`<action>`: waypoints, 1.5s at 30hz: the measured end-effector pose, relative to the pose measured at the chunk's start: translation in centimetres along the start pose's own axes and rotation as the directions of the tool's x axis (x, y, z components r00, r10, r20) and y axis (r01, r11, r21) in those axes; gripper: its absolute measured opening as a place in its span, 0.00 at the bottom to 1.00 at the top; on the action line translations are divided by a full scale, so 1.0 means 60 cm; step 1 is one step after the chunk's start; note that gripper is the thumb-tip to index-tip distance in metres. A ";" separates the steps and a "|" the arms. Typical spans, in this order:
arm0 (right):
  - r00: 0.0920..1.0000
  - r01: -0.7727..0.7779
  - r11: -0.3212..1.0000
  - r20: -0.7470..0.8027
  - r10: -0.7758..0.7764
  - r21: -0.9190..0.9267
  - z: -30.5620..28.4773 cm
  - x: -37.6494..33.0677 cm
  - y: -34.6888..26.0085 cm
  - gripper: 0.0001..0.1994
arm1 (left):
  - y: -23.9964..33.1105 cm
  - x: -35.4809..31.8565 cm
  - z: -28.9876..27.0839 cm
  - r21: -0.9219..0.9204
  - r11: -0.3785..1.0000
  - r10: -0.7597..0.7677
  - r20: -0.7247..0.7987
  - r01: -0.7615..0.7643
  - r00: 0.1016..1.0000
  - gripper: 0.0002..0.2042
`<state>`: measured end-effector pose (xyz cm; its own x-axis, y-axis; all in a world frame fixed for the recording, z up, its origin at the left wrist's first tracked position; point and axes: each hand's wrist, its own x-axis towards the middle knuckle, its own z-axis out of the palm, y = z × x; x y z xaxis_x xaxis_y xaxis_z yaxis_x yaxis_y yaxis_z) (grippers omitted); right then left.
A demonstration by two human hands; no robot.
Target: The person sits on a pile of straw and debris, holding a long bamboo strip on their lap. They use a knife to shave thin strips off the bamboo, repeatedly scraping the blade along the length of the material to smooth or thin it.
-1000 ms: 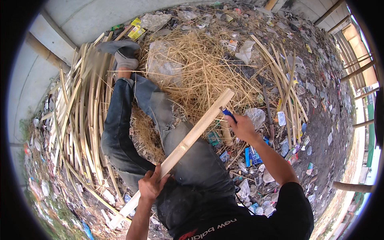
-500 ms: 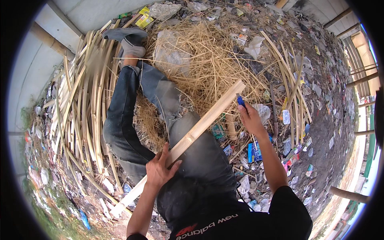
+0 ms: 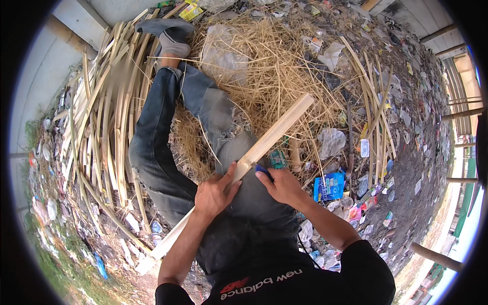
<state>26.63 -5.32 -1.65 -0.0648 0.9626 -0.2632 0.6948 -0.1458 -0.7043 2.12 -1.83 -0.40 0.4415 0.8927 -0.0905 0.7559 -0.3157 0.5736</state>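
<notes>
A long pale bamboo strip (image 3: 280,126) lies slantwise across my thighs, its far end over the straw and its near end down at the lower left. My left hand (image 3: 212,196) is closed round the strip's middle, thumb and forefinger along its edges. In my right hand (image 3: 282,187) is a blue-handled utility knife (image 3: 263,172). The knife's tip is at the strip's node, just beyond my left fingers; whether the blade touches the bamboo is too small to tell. My right fingers are wrapped round the handle.
Many split bamboo strips (image 3: 109,129) are piled at the left, and a smaller bunch (image 3: 373,112) lies at the right. Beyond my legs spreads a heap of thin shavings (image 3: 274,61). Plastic litter, including a blue packet (image 3: 329,186), covers the ground. A pale wall (image 3: 43,81) stands at the left.
My right hand has drawn the knife back from near the strip's far end to the node beside my left hand. The left hand has shifted slightly up and right, still holding the strip.
</notes>
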 end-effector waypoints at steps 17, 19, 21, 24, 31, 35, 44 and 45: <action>0.999 0.033 0.963 0.016 -0.030 -0.267 0.029 0.000 -0.027 0.31 | -0.021 -0.081 -0.025 0.003 1.000 -0.016 -0.011 0.016 1.000 0.30; 0.998 0.036 0.972 -0.033 -0.045 -0.234 0.032 0.003 -0.005 0.32 | -0.026 -0.113 -0.042 0.042 0.999 -0.011 0.019 0.010 1.000 0.31; 0.998 0.026 0.983 -0.060 -0.038 -0.181 0.033 0.013 0.009 0.32 | -0.034 -0.147 -0.068 0.068 0.998 -0.011 0.028 0.009 1.000 0.31; 0.999 -0.019 0.994 -0.047 0.014 -0.108 0.031 0.028 0.008 0.33 | -0.043 -0.198 -0.098 0.087 0.996 -0.004 -0.009 0.005 1.000 0.31; 0.805 -0.458 0.887 -0.399 0.438 0.050 -0.083 0.101 0.159 0.38 | -0.079 -0.266 -0.144 0.095 0.995 -0.012 0.069 0.005 0.998 0.30; 0.684 -0.338 0.938 -0.705 0.186 -0.081 -0.248 0.082 0.249 0.39 | -0.114 -0.313 -0.163 0.043 0.998 -0.047 0.071 0.044 0.996 0.31; 0.957 -0.064 0.997 -0.281 0.076 0.054 -0.190 0.073 0.083 0.21 | -0.061 -0.139 -0.083 0.072 0.996 -0.047 -0.027 0.049 0.999 0.28; 0.973 0.091 0.995 -0.215 -0.080 0.039 -0.166 0.061 0.072 0.17 | -0.062 -0.124 -0.080 0.063 0.998 -0.024 -0.037 0.026 0.999 0.28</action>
<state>36.50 -0.16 0.92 0.0354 0.9977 -0.0579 0.6574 -0.0669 -0.7506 -6.29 -5.77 2.09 0.4052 0.9112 -0.0744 0.7961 -0.3117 0.5188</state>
